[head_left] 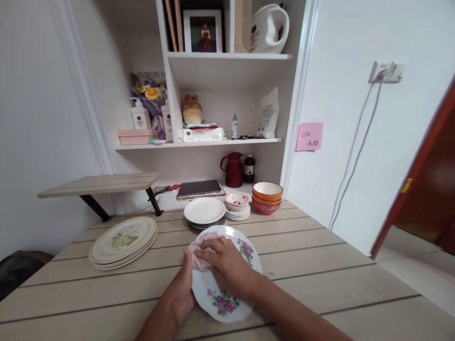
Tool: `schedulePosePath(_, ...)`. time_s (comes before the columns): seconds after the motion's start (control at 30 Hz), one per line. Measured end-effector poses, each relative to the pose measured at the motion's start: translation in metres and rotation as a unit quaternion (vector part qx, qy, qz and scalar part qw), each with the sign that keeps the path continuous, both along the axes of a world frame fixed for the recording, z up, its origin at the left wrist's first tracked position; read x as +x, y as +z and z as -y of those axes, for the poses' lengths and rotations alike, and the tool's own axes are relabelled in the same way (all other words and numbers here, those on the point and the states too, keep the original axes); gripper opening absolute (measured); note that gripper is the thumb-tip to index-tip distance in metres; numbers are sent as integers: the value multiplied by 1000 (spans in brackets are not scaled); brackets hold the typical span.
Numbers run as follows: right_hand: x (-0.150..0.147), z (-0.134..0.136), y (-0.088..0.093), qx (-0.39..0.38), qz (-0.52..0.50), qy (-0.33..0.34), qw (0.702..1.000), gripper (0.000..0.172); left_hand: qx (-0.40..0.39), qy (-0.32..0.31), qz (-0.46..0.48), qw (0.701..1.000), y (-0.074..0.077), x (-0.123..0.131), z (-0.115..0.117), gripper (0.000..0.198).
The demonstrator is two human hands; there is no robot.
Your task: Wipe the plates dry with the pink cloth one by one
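A white plate with a wavy rim and purple flowers is held tilted above the front of the table. My left hand grips it by the left edge, thumb up along the rim and fingers hidden behind. Over the plate's upper left, my right hand presses a pale pink cloth against the surface. The fingers of that hand are bent over the cloth, and part of the cloth is hidden under them.
Yellow-rimmed plates are stacked left. Behind my hands stand white and dark plates, small dishes and bowls. A red jug and a laptop sit farther back. A raised wooden stand is at left.
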State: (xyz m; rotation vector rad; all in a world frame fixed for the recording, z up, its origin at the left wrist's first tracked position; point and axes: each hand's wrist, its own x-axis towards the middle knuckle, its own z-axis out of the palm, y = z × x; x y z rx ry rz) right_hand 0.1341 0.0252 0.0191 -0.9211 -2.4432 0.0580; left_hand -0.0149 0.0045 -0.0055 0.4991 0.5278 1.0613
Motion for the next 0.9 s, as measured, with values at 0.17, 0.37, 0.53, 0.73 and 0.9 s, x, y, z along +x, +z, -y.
schedulePosePath(0.17,24,-12,6,-27,33,-93,995,37,9,-1,-35,999,-7,-4,-3,67)
schedulePosePath(0.37,71,-9,16,-84,55,-136,986,42,19,11,-55,998,-5,-2,2,70)
schedulePosePath(0.53,77,13,21,-153,111,-15,982,31,1,21,-98,995,0,1,3,77)
schedulePosePath(0.73,18,27,3,-162,-26,135,977,38,13,-42,-74,996,-4,-2,-2,84)
schedulePosePath(0.9,5,0,4,-23,-20,-31,999,39,19,-19,-40,999,-3,-3,-1,71)
